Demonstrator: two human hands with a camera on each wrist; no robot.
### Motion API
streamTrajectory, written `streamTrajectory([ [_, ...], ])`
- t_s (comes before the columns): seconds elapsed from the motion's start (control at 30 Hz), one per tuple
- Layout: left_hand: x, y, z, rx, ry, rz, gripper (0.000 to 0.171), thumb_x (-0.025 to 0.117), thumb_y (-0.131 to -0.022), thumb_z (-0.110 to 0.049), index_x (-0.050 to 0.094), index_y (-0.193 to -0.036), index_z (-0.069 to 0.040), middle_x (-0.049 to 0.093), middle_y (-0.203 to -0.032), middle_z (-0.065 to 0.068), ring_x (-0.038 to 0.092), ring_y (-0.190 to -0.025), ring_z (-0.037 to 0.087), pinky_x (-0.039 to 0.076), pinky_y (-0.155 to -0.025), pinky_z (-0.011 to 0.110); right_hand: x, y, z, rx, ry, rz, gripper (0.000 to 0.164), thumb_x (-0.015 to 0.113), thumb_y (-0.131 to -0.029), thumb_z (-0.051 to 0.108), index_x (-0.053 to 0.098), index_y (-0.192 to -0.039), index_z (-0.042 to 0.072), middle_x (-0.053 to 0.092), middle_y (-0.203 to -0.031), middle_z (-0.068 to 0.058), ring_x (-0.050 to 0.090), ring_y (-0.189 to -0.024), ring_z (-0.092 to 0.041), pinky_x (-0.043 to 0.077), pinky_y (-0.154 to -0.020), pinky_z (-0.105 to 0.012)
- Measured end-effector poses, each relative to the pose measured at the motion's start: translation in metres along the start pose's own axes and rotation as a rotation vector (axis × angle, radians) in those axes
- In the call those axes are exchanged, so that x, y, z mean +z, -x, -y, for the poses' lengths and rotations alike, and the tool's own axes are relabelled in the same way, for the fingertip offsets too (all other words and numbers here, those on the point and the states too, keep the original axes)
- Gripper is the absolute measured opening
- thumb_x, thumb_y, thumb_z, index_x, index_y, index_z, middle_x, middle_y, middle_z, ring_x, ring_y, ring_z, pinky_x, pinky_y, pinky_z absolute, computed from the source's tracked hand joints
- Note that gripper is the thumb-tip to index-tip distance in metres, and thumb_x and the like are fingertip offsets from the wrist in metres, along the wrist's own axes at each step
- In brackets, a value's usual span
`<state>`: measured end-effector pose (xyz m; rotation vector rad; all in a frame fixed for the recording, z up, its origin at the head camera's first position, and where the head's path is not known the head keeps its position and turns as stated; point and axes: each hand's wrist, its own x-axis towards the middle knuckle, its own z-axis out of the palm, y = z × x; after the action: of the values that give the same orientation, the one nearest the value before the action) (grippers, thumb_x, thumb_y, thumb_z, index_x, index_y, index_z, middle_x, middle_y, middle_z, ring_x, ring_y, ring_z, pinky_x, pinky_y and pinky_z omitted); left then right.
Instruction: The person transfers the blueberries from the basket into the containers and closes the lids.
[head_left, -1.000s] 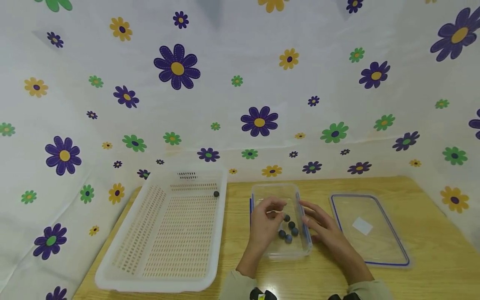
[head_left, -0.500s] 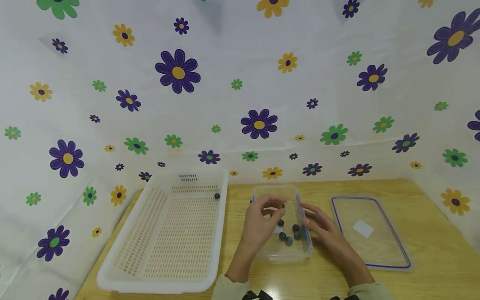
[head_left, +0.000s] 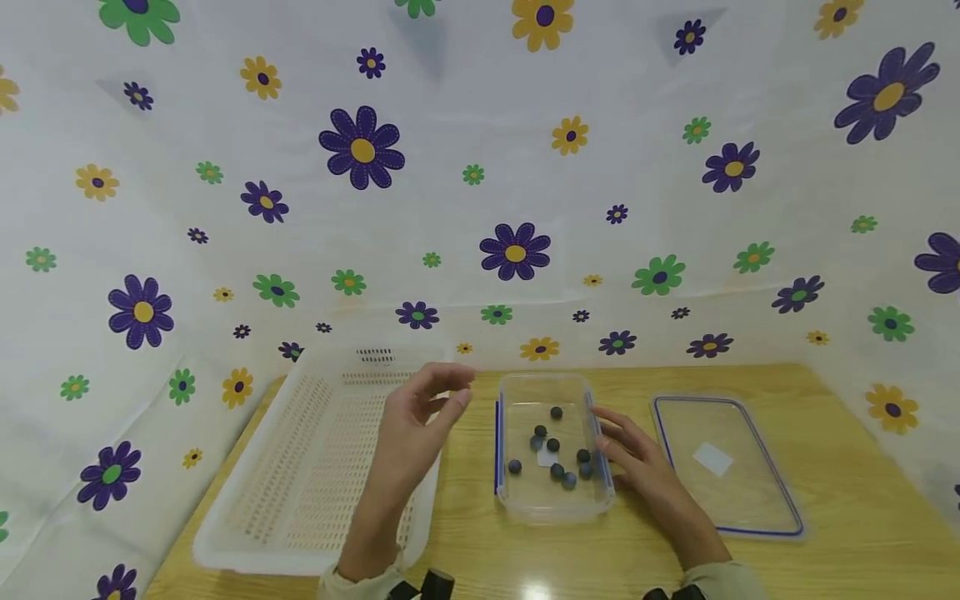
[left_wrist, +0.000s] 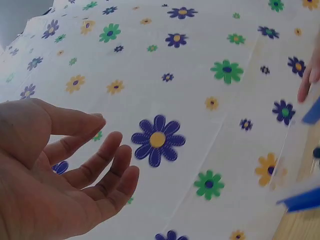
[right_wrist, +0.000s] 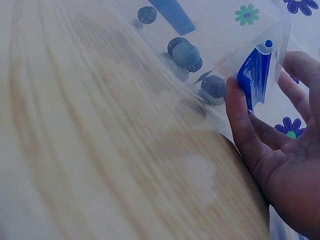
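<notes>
My left hand [head_left: 412, 425] is raised over the right rim of the white slotted basket [head_left: 247, 533]. Its fingers bend loosely, and the left wrist view shows nothing between thumb and fingertips. My right hand [head_left: 645, 467] touches the right side of a clear plastic box [head_left: 555, 512], with loosely extended fingers at the blue clip [right_wrist: 257, 75]. Several small dark blue-grey balls [head_left: 557, 472] lie scattered on the box's floor. In the right wrist view, some balls [right_wrist: 147, 15] show through its clear wall. The left hand covers the back right part of the basket.
A clear lid [head_left: 757, 500] with a blue seal lies flat on the wooden table [head_left: 847, 467], right of the box. A white flowered cloth [head_left: 600, 183] hangs behind the table and along its sides.
My left hand has moved left from inside the box to above the basket's edge. More balls are visible in the box. The right hand stays at the box's side.
</notes>
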<state>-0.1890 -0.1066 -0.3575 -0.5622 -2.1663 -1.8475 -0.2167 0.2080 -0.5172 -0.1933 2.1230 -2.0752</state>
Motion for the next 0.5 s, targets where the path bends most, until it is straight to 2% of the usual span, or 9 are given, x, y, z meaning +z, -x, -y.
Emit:
streamTrajectory([
  [0.17, -0.033, -0.008, 0.002, -0.056, -0.071, 0.045, 0.022, 0.065, -0.101, -0.008, 0.067, -0.122, -0.002, 0.066, -0.123, 0.01, 0.063, -0.115, 0.029, 0.054, -0.094, 0.028, -0.003, 0.002, -0.001, 0.003, 0.011, -0.005, 0.054, 0.055, -0.107, 0.028, 0.038, -0.158, 0.018, 0.032, -0.16, -0.028, 0.042, -0.137, -0.054, 0.057, -0.089, -0.054],
  [0.3, -0.055, -0.021, 0.012, -0.127, -0.138, 0.061, 0.023, 0.064, -0.101, -0.01, 0.066, -0.123, -0.004, 0.065, -0.125, 0.011, 0.062, -0.117, 0.029, 0.054, -0.093, 0.024, 0.0, -0.001, -0.002, 0.0, 0.01, -0.001, 0.054, 0.056, -0.107, 0.029, 0.038, -0.158, 0.019, 0.032, -0.16, -0.027, 0.043, -0.137, -0.052, 0.056, -0.092, -0.055],
  [0.5, -0.072, -0.042, 0.037, -0.193, -0.145, 0.067, 0.025, 0.062, -0.102, -0.007, 0.064, -0.126, 0.0, 0.065, -0.123, 0.016, 0.065, -0.111, 0.029, 0.056, -0.088, 0.026, 0.001, 0.0, 0.001, 0.008, -0.009, 0.005, 0.055, 0.056, -0.107, 0.029, 0.038, -0.158, 0.019, 0.031, -0.161, -0.026, 0.045, -0.135, -0.052, 0.057, -0.09, -0.054],
])
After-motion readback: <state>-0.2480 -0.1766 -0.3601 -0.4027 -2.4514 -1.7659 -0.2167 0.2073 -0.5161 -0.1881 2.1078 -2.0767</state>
